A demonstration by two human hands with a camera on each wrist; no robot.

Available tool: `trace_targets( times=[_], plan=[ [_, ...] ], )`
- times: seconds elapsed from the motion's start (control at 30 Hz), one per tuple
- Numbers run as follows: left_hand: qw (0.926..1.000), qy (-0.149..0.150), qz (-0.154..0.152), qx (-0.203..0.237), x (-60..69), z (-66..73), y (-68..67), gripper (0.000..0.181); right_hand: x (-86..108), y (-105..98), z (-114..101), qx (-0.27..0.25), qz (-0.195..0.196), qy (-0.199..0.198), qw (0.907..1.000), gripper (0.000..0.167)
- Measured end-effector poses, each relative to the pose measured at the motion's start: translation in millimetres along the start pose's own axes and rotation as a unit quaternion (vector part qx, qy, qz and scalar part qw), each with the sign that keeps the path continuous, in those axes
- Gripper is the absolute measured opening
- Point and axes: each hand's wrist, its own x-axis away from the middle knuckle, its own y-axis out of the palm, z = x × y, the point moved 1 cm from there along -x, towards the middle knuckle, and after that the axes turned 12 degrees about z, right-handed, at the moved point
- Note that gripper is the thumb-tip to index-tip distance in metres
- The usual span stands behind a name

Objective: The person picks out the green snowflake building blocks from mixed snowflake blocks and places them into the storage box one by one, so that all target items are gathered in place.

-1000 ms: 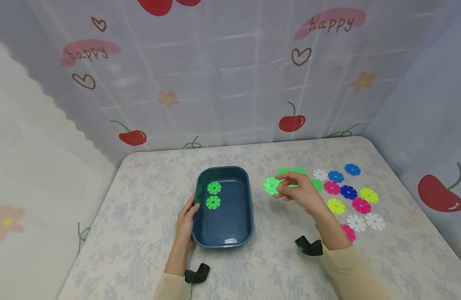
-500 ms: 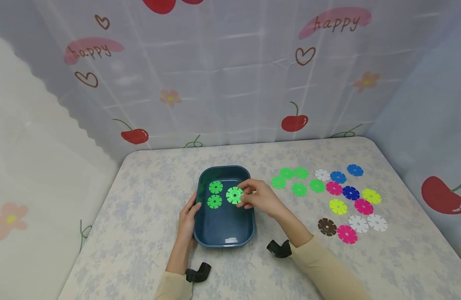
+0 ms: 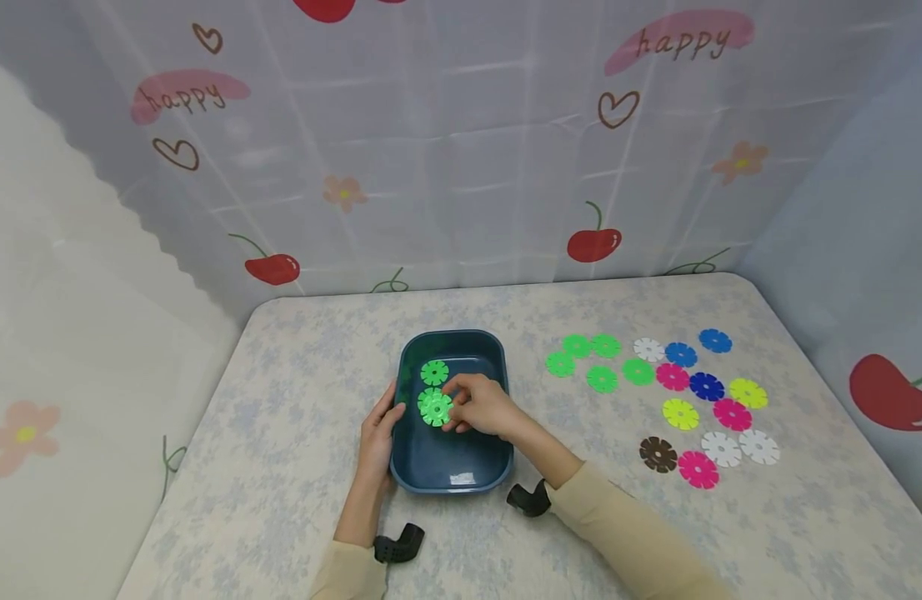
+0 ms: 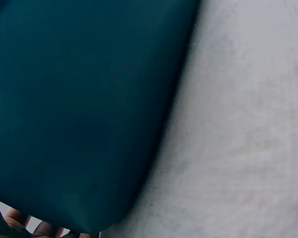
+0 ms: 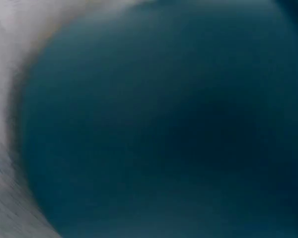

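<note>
Left fingers (image 3: 382, 402) hold the tray (image 3: 453, 457); right fingers (image 3: 457, 384) pinch a green disc (image 3: 436, 410) inside. Two other discs (image 3: 434, 371) already lie there beside them; five green ones (image 3: 602, 379) remain rightward on the counter (image 3: 318, 358).

The tray (image 3: 431, 458) there is dark blue, with bright green discs (image 3: 434, 409); toward its three o'clock, pink discs (image 3: 732, 414); at twelve, a cherry-printed curtain (image 3: 446, 175).

Green disc (image 3: 440, 410) in right fingers (image 3: 459, 383) over blue tray (image 3: 461, 454), left hand (image 3: 378, 437) against it.
</note>
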Motion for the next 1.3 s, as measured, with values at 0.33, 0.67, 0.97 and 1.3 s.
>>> trace_targets(
  times=[0.33,0.67,0.97,1.3],
  plan=[
    [1.0,-0.002,-0.006,0.005,0.9,-0.3,1.8,0.053,-3.5,12,10,0.018,-0.009,0.016,0.9997,0.031],
    [0.9999,-0.011,-0.003,0.011,0.8,0.2,2.3,0.053,-4.1,17,14,0.045,-0.007,0.027,0.9986,0.032],
    [0.9999,-0.013,-0.003,0.005,0.5,0.0,0.8,0.053,-5.2,22,13,0.065,-0.016,0.052,0.9964,0.032],
    [0.9998,-0.017,0.004,0.003,0.4,-0.1,1.2,0.053,-6.8,24,13,0.087,-0.016,0.051,0.9948,0.033]
  ],
)
